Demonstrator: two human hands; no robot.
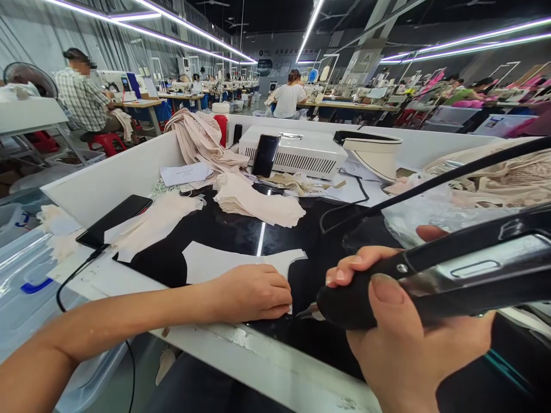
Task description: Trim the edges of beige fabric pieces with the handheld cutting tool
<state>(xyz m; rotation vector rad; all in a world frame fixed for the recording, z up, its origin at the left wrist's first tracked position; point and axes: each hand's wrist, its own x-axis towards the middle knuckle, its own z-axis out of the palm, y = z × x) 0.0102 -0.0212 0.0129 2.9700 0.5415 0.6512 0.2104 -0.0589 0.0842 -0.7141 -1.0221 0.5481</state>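
Observation:
My left hand [257, 291] lies on the right end of a white curved piece [224, 264], its fingers bent and pressed together at the edge. Whether that piece is card or cloth I cannot tell. It rests on a glossy black work surface [253, 235]. In my right hand [413, 344] is a black handheld tool [465, 269] with a silver metal plate, gripped by thumb and fingers. The tool's small metal tip [313, 311] points left, close beside my left fingertips. Behind the white piece sits a stack of pale pink cut pieces [258, 201].
Pale cut pieces [157, 221] and a black tablet-like device [114, 221] lie at left. Toward the back stand a white vented box [293, 152], a phone [266, 155] and a cream bin [374, 155]. A black cable [451, 175] crosses on the right. Other people work beyond.

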